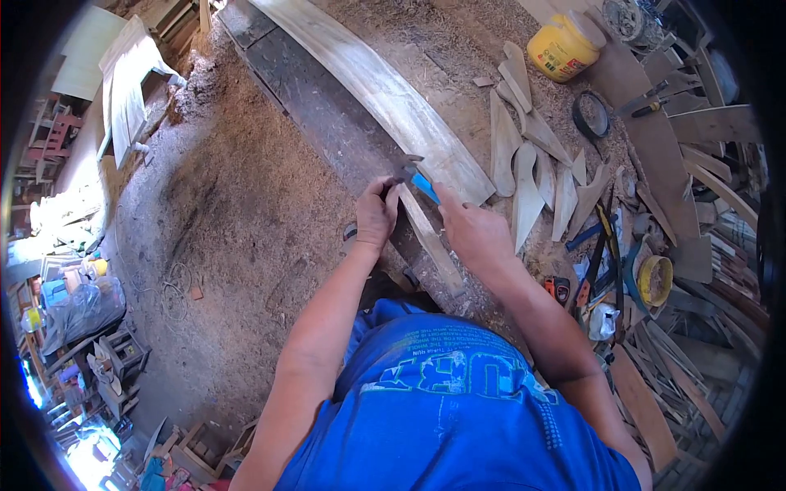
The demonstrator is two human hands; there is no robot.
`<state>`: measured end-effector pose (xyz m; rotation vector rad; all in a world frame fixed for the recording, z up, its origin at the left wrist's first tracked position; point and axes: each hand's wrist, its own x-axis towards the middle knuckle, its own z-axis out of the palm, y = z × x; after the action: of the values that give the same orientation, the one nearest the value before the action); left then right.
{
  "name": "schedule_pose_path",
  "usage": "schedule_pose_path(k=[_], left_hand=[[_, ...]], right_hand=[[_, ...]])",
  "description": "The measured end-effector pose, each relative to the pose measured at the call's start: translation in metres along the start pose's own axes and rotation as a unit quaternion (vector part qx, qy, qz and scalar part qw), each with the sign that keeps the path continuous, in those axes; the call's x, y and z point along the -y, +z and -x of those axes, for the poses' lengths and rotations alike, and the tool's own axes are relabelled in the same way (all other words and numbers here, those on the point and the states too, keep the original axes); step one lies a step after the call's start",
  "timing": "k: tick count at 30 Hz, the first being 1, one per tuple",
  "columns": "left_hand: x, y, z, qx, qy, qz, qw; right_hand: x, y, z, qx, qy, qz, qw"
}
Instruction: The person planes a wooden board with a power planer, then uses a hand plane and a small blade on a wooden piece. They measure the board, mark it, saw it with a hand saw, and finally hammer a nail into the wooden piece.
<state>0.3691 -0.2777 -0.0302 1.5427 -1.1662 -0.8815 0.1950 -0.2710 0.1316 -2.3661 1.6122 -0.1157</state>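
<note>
At the near end of the plank (393, 98), both hands gripping a blue tool (419, 183), left hand (377, 214) fingers clenched round it, right hand (475, 233) pinching its handle, wood offcuts (524, 155) just right.

blue t-shirt (458, 417), pale printed lettering

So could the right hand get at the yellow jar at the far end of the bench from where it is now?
Probably not without letting go: the right hand is holding the blue-handled tool, and the yellow jar stands well beyond it, past the cut wooden pieces. Nothing blocks the path itself.
</note>
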Motion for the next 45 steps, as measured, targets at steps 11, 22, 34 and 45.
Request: schedule_pose_path(k=[11, 22, 34, 45], left_hand=[[0.001, 0.001, -0.002, -0.020, 0.057, -0.010, 0.998], [-0.046, -0.019, 0.055, 0.132, -0.401, 0.103, 0.901], [-0.072, 0.010, 0.072, 0.159, -0.535, 0.355, 0.750], [-0.067, 0.010, 0.069, 0.152, -0.536, 0.346, 0.755]], right_hand=[[-0.010, 0.009, 0.004, 0.060, 0.038, -0.058, 0.996], [-0.026, 0.012, 0.034, -0.077, 0.048, -0.253, 0.963], [-0.023, 0.003, 0.017, -0.067, -0.027, -0.167, 0.983], [-0.009, -0.019, 0.006, -0.127, -0.060, -0.069, 0.988]])
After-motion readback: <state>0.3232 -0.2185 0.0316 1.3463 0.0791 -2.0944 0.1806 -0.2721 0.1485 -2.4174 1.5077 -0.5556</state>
